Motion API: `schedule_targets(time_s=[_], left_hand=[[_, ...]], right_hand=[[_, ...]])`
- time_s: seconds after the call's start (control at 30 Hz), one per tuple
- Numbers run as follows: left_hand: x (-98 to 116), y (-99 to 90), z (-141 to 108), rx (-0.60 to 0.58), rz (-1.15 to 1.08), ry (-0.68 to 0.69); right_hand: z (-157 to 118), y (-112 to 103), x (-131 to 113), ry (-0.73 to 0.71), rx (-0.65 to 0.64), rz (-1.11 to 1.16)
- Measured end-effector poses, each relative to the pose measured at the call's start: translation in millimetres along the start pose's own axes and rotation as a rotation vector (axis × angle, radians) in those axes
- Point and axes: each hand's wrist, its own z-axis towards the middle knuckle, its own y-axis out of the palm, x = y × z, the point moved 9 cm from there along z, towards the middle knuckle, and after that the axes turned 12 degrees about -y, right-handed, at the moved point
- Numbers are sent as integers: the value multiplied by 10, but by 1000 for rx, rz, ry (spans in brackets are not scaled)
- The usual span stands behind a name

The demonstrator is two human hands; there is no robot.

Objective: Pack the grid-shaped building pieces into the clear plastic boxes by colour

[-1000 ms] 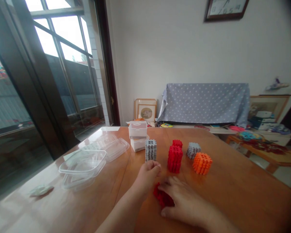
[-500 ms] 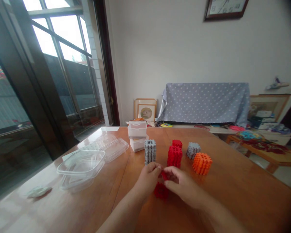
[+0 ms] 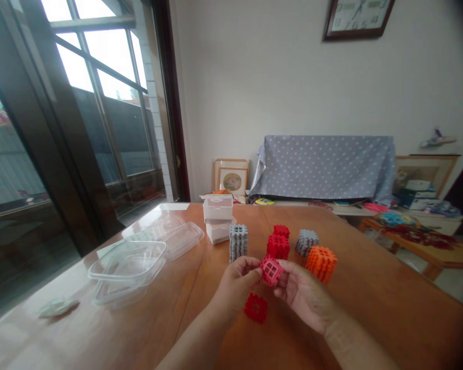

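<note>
Between my two hands is a red square building tile (image 3: 271, 270) with notched edges and a four-pane window pattern, its face tilted towards me. My left hand (image 3: 239, 281) pinches its left edge with thumb and fingers. The fingers of my right hand (image 3: 303, 295) close on its right edge. Below, a second red notched tile (image 3: 256, 308) lies on the table; I cannot tell whether it is just one. Just beyond my hands stand a tall grey tile stack (image 3: 238, 244), a red tile stack (image 3: 278, 248) and an orange tile stack (image 3: 321, 264).
Farther back are a smaller red stack (image 3: 281, 230) and a shorter grey stack (image 3: 307, 243). Clear plastic tubs (image 3: 127, 259) and lids sit on the left of the wooden table (image 3: 139, 339). Two small plastic boxes (image 3: 218, 208) are stacked behind the tall grey stack. A crumpled pale packet (image 3: 57, 307) lies far left.
The held tile has been turned so its window face shows. My right hand has shifted slightly right, and the tile on the table is now more exposed. The view has tilted up slightly.
</note>
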Motion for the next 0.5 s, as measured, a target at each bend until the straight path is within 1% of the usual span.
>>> schedule_targets(time_s=[0.07, 0.1, 0.17, 0.23, 0.3, 0.37, 0.43, 0.5], left_hand=[[-5, -36, 26, 49, 38, 60], [-5, -60, 32, 85, 62, 92], [-9, -94, 36, 149, 100, 133], [-39, -90, 41, 160, 86, 113], [-92, -41, 51, 106, 13, 38], [-139, 31, 51, 21, -106, -45], [-160, 103, 44, -64, -226, -98], [-163, 153, 39, -127, -315, -115]], right_hand=[[-10, 32, 74, 68, -27, 83], [-9, 39, 92, 78, -32, 119], [3, 45, 84, 47, -37, 161], [11, 57, 56, -7, -51, 154], [12, 70, 16, -72, -71, 79], [9, 84, -30, -147, -96, -63], [6, 98, -95, -253, -119, -258], [-10, 132, -185, -402, -141, -485]])
